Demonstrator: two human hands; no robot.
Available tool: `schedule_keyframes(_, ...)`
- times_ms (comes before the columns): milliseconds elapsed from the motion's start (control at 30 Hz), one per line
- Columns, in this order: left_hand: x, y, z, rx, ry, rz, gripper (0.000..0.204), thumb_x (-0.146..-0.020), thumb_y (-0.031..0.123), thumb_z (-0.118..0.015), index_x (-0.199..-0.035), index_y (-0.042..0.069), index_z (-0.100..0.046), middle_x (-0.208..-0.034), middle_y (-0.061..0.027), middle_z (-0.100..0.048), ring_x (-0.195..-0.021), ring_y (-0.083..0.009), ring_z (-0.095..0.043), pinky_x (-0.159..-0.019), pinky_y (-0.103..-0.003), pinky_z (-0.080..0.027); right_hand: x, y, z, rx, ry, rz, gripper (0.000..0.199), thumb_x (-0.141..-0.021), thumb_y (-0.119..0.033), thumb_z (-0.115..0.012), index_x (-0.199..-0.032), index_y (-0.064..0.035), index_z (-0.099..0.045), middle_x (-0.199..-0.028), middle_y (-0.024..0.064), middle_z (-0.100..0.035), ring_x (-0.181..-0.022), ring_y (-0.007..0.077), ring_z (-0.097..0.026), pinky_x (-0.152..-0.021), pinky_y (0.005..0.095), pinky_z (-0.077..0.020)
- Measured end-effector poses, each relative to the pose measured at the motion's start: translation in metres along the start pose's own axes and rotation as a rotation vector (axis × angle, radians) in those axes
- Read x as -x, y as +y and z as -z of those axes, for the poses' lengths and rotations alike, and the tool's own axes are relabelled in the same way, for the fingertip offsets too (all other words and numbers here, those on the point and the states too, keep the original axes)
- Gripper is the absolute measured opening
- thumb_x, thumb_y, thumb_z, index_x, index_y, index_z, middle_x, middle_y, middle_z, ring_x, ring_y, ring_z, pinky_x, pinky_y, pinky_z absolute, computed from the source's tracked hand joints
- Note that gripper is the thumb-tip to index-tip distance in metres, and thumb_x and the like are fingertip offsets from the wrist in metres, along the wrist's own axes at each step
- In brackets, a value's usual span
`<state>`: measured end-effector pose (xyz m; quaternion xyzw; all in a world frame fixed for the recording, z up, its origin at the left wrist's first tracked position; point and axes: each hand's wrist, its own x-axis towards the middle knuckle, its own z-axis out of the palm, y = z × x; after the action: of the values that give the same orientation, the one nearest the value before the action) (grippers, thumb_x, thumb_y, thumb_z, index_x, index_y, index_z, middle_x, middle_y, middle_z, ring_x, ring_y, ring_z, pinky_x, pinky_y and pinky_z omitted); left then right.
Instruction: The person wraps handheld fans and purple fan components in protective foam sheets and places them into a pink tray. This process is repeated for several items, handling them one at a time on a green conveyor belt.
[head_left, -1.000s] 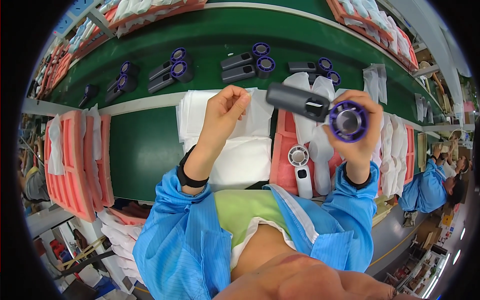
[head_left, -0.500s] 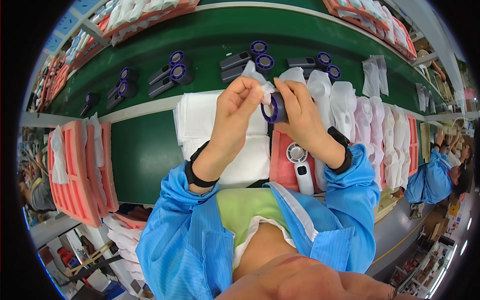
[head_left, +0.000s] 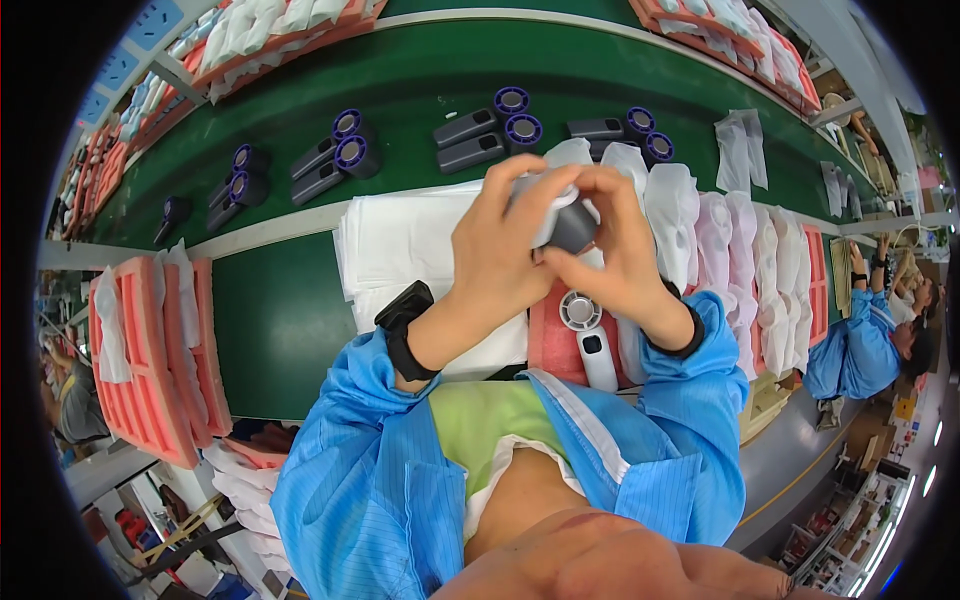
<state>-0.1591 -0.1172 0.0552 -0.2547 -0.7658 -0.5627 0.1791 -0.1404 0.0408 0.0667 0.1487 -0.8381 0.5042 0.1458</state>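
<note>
Both hands are raised over the workbench around a dark grey handheld fan (head_left: 572, 230). My left hand (head_left: 508, 225) has its fingers curled over the fan's left side and top, partly hiding it. From the right, my right hand (head_left: 622, 222) grips the same fan, thumb underneath and fingers arched above. A pale part shows under the left fingers; I cannot tell what it is. Just below the hands, a white handheld fan (head_left: 592, 340) lies in a pink foam tray (head_left: 550, 340). Left of it lie stacked white sleeves (head_left: 400, 240).
Several dark fans with purple rings (head_left: 470, 150) lie on the green belt (head_left: 400, 75) beyond. White-wrapped items (head_left: 672, 220) stand in a row at right. Pink foam trays (head_left: 140, 370) lean at left. Clear bags (head_left: 740, 150) lie far right. A co-worker in blue (head_left: 865, 350) sits at right.
The fan has been turned, so its purple ring no longer faces me. My left hand has gone from pinching white wrapping at the fan to curling round it.
</note>
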Motion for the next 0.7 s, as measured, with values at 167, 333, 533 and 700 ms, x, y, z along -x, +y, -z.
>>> schedule_keyframes(167,-0.010,-0.026,0.031,0.486,-0.188,-0.172,0.044,-0.064,0.016,-0.083,-0.104,0.012,-0.064,-0.121,-0.0124,-0.052,-0.100,-0.0247,-0.057,-0.087,-0.036,-0.046,-0.010,-0.004,0.009,-0.061,-0.153,0.197,0.060,-0.065,-0.006,-0.075,-0.119,-0.0034,-0.048,-0.109,0.0143,-0.052,-0.102,0.0262,-0.055,-0.078,0.0359,-0.0485)
schedule_keyframes(333,0.000,-0.024,0.044,0.655,-0.045,-0.055,0.045,-0.062,0.021,-0.086,-0.101,0.012,-0.064,-0.125,-0.0133,-0.049,-0.106,-0.0250,-0.052,-0.094,-0.039,-0.040,-0.001,0.010,0.002,-0.045,-0.420,0.167,0.057,-0.061,-0.004,-0.076,-0.112,-0.0027,-0.051,-0.097,0.0160,-0.056,-0.089,0.0302,-0.059,-0.072,0.0368,-0.0498)
schedule_keyframes(533,0.006,-0.016,0.030,0.229,0.252,-0.116,0.036,-0.062,0.017,-0.085,-0.092,0.008,-0.066,-0.121,-0.0138,-0.049,-0.108,-0.0246,-0.049,-0.092,-0.037,-0.040,-0.004,-0.001,-0.004,0.503,-0.088,0.144,0.053,-0.064,-0.004,-0.074,-0.112,0.0000,-0.051,-0.091,0.0191,-0.059,-0.085,0.0379,-0.060,-0.070,0.0414,-0.0496)
schedule_keyframes(700,-0.001,-0.011,0.030,0.014,0.257,-0.290,0.025,-0.064,0.013,-0.082,-0.082,0.006,-0.065,-0.115,-0.0112,-0.050,-0.107,-0.0240,-0.049,-0.090,-0.034,-0.040,-0.001,-0.010,-0.002,0.536,-0.066,0.075,0.045,-0.071,-0.004,-0.071,-0.111,0.0025,-0.053,-0.090,0.0203,-0.062,-0.087,0.0391,-0.062,-0.070,0.0407,-0.0504)
